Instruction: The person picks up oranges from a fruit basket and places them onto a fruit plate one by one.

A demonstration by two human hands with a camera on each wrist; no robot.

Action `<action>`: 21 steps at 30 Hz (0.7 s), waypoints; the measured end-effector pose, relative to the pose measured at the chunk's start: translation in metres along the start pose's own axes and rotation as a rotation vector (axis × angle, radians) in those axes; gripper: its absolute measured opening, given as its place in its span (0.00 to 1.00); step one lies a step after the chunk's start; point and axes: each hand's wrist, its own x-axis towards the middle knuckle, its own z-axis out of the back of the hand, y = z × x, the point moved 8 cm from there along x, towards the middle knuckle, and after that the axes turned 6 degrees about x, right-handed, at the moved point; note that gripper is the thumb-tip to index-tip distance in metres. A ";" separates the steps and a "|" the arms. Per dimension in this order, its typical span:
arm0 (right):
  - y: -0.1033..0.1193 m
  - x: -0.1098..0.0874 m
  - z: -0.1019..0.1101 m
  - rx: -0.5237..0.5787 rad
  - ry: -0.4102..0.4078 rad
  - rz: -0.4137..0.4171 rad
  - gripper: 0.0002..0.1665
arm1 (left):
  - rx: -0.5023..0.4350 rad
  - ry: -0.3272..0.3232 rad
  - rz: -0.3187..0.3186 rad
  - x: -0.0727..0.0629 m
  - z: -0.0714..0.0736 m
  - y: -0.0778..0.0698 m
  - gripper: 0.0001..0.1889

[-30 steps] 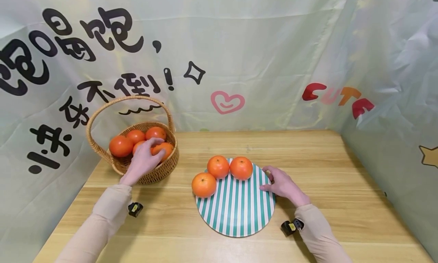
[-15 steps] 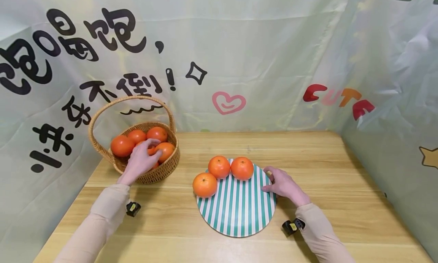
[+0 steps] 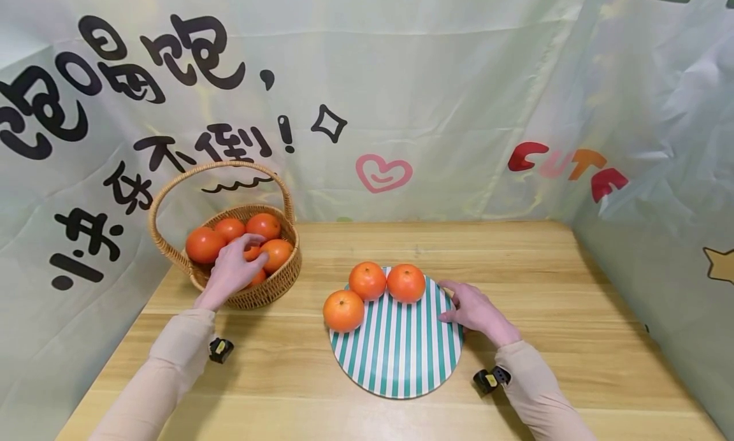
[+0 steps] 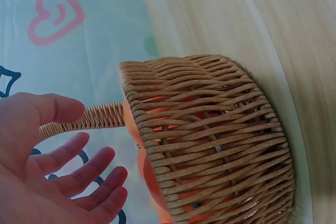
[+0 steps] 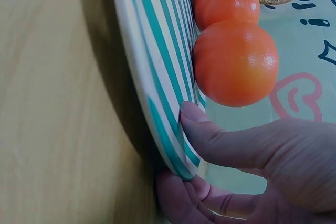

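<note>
My left hand (image 3: 234,266) hovers over the wicker basket (image 3: 269,291) at the left, fingers apart and slightly bent. Several oranges (image 3: 205,245) lie in the basket, some partly covered by that hand. In the left wrist view the fingers (image 4: 84,177) show nothing between them, beside the basket's woven wall (image 4: 215,140). My right hand (image 3: 473,310) grips the right edge of a round plate (image 3: 401,358) with green and white stripes. Its thumb (image 5: 210,135) lies on top and the other fingers curl under the rim. Three oranges (image 3: 406,283) sit on the plate's back left part.
The wooden table (image 3: 516,262) meets a printed cloth (image 3: 447,109) at the back and both sides. The basket's tall arched handle (image 3: 223,164) rises behind the left hand. A small black device (image 3: 486,381) hangs at the right wrist, another (image 3: 220,350) at the left.
The left hand has drawn back slightly to the left over the basket, uncovering more of the front oranges. The right hand and the plate stay in place.
</note>
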 end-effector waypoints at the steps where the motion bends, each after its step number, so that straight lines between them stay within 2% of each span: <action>1: 0.000 0.000 0.000 0.003 0.001 -0.005 0.44 | 0.002 0.001 0.002 0.000 0.000 0.000 0.22; 21: 0.001 -0.002 0.000 -0.003 -0.006 0.012 0.45 | 0.012 0.003 -0.003 0.002 -0.006 0.004 0.23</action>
